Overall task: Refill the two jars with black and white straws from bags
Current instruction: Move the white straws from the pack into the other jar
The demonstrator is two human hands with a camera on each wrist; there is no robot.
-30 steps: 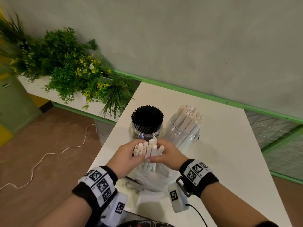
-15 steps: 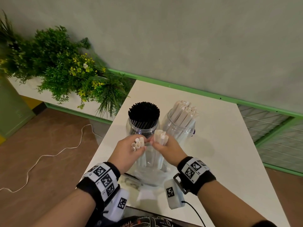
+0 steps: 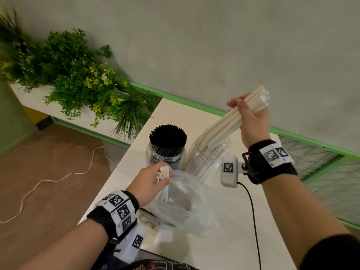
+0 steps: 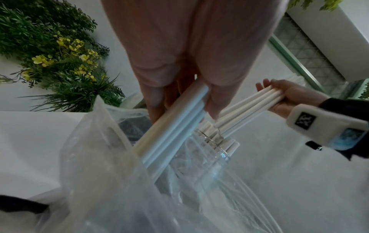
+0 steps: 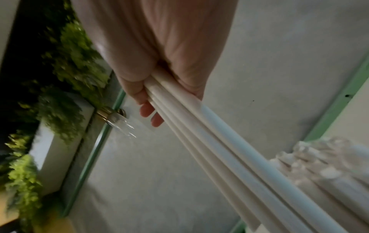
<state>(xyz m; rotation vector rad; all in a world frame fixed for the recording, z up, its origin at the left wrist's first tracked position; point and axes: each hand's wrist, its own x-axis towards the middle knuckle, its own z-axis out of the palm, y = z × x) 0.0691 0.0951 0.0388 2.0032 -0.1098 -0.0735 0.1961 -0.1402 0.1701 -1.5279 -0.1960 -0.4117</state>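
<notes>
Two clear jars stand on the white table (image 3: pixel 253 211). The left jar (image 3: pixel 166 154) is packed with black straws (image 3: pixel 168 135); the right jar (image 3: pixel 202 162) holds white straws. My right hand (image 3: pixel 251 117) is raised above the right jar and grips a bundle of white straws (image 3: pixel 229 121) (image 5: pixel 209 141) slanting down with the lower ends at the jar's mouth. My left hand (image 3: pixel 153 180) grips a few white straws (image 3: pixel 163 172) (image 4: pixel 175 126) standing in a crumpled clear plastic bag (image 3: pixel 185 203) (image 4: pixel 139 189) in front of the jars.
A planter box with green plants and yellow flowers (image 3: pixel 78 80) runs along the table's left. A grey wall with a green rail (image 3: pixel 194 108) backs the table. A white cord (image 3: pixel 58 180) lies on the brown floor at left. A black cable (image 3: pixel 253 215) hangs from my right wrist.
My hands split the white bundle. The right hand rose up and to the right with its share, over the white-straw jar. The left hand stayed at the bag with the remaining straws.
</notes>
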